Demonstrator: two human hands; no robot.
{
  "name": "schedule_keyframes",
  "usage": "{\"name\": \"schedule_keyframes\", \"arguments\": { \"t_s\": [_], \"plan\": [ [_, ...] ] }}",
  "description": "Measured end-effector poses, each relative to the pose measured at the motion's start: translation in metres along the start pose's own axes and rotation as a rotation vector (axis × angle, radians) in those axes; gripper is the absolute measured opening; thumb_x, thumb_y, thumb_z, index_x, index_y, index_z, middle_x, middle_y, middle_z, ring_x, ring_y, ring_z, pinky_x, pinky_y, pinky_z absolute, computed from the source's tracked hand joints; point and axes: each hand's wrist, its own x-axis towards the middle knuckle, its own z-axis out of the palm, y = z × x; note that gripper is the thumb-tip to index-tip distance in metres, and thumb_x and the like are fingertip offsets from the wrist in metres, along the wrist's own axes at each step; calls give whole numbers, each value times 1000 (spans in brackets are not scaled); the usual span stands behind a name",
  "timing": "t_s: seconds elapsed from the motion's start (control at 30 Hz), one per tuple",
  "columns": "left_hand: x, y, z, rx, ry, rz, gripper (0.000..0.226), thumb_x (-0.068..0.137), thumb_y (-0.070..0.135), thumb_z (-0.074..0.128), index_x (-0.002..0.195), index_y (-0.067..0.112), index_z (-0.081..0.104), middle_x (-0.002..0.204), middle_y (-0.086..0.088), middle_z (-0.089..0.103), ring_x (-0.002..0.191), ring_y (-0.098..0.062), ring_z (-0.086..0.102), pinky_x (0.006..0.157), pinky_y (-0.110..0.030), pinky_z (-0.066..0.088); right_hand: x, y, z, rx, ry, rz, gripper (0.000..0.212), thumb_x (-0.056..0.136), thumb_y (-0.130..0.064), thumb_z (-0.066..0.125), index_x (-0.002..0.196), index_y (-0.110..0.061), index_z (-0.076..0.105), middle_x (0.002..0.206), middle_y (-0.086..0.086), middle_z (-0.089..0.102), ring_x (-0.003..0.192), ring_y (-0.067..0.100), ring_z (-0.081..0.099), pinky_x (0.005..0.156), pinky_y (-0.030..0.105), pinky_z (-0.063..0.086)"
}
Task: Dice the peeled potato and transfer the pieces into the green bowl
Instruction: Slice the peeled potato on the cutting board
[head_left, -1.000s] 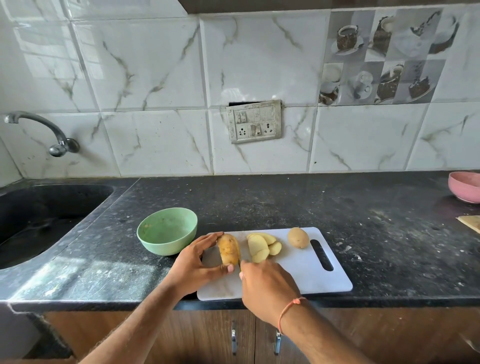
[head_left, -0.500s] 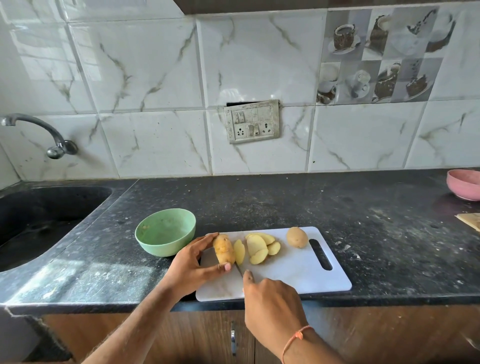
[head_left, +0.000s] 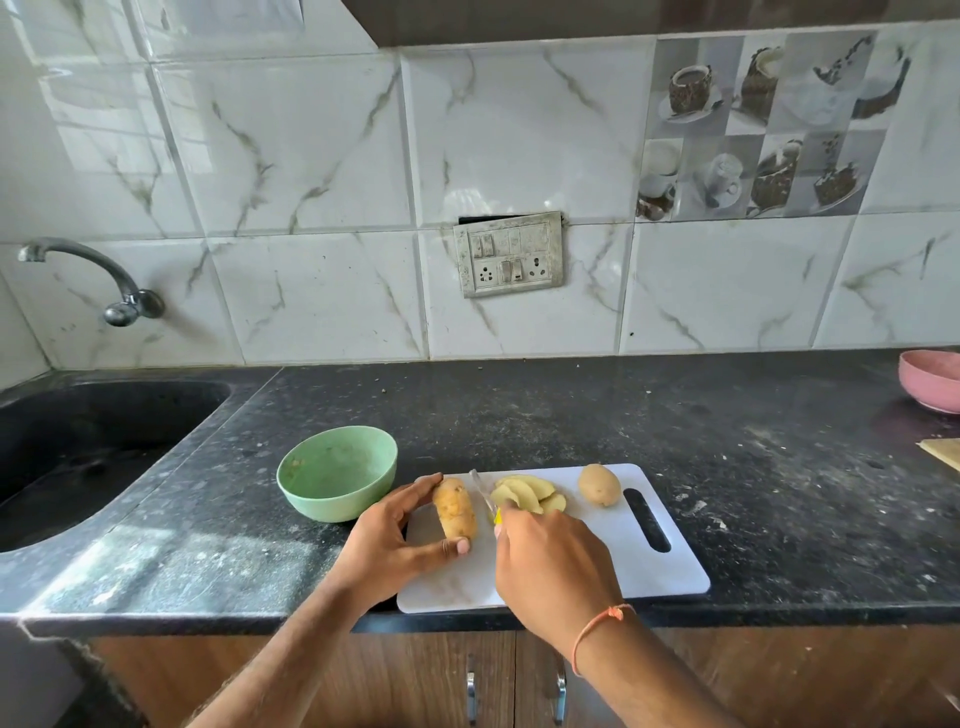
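Left hand (head_left: 387, 540) grips potato (head_left: 455, 508) (long axis front-to-back on board (head_left: 623, 566)); right hand (head_left: 550, 566) grasps knife (head_left: 483, 491).

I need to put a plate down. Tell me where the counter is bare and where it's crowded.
Bare: the wide stretch of black counter between the white cutting board and the pink bowl, and the strip behind the green bowl up to the wall. Crowded: the board's left half, with both hands, knife, potato and slices.
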Motion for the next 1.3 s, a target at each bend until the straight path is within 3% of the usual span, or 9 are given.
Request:
{"name": "schedule_keyframes", "arguments": {
  "t_s": [0.17,0.3,0.47,0.73,0.87,0.97,1.13,1.3],
  "plan": [
    [0,1,1,24,0,16,99,60,65,95,146,31,58,137,20,66,131,2,59,116,-35,47,24,-12,-4,39,-37,-6,21,100,-36,53,110,-21,65,108,4,70,104,30,65,69,32,42],
    [1,0,0,48,14,41,93,63,65,94,143,30,62,137,18,67,132,-1,60,115,-42,48,33,-17,0,-21,-61,-3,22,98,-35,55,107,-20,69,107,7,72,103,31,65,73,34,46],
    [2,3,0,66,18,79,76,66,64,94,133,45,64,134,18,68,129,-4,62,113,-42,50,37,-24,1,-61,-89,-10,29,100,-44,55,107,-20,70,108,8,72,104,33,66,81,37,50],
    [4,2,0,116,16,123,74,71,60,93,136,36,66,134,14,69,128,-11,64,109,-45,51,42,-30,-8,-63,-115,-16,29,101,-40,53,102,-17,71,109,9,73,103,35,67,82,37,51],
    [3,1,1,116,15,121,79,69,64,92,138,36,66,135,19,66,129,-5,62,109,-41,51,44,-33,-7,-74,-81,-8,43,104,-50,44,95,-18,71,101,7,74,97,33,68,70,34,43],
    [3,0,2,112,12,116,89,65,68,91,142,34,64,138,23,63,132,0,58,113,-35,48,53,-35,-3,-70,-119,16,37,100,-46,50,97,-17,73,98,6,75,96,32,70,67,32,40],
    [4,1,1,120,5,110,100,58,74,90,144,30,63,140,26,60,132,6,54,113,-21,43,66,-44,-15,-59,-272,66,24,90,-34,69,109,-19,69,113,9,73,107,33,67,72,32,43],
    [2,5,4,124,34,126,94,58,67,93,140,31,65,136,26,61,128,7,56,108,-15,44,46,-37,-30,-55,-290,-6,21,99,-33,60,111,-18,69,113,10,71,106,34,65,79,35,50]
  ]
}}
